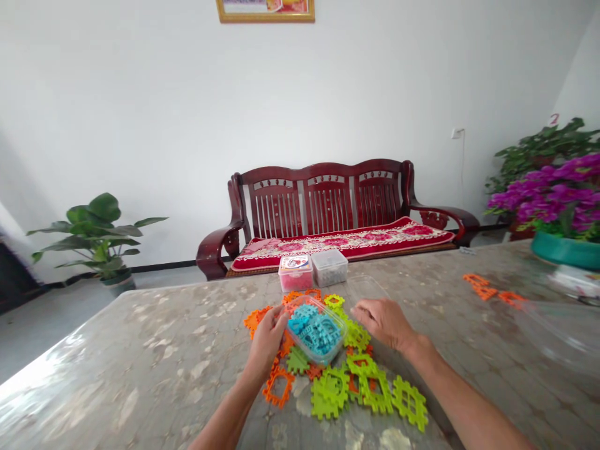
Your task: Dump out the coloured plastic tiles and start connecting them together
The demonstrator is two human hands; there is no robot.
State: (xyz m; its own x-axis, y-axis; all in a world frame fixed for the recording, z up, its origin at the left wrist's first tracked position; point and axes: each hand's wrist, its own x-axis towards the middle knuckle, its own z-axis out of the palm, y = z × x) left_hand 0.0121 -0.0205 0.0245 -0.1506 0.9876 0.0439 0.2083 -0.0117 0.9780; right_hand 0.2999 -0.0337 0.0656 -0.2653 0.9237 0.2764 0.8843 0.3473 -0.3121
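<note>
My left hand (pixel 268 338) grips the left rim of a clear plastic box (pixel 315 329) filled with blue toy tiles, holding it tilted above the table. My right hand (pixel 383 320) hovers just right of the box with its fingers curled and loosely spread; it holds nothing. Under and around the box lie several orange tiles (pixel 278 385) and green tiles (pixel 370 387), flat and interlocking, on the marbled table (pixel 154 362).
A pink-filled box (pixel 295 273) and a grey-filled box (pixel 329 267) stand at the table's far edge. A clear lid (pixel 363 287) lies behind my right hand. More orange pieces (pixel 487 290) and a potted purple flower (pixel 565 215) are far right. A red wooden bench (pixel 337 219) stands beyond.
</note>
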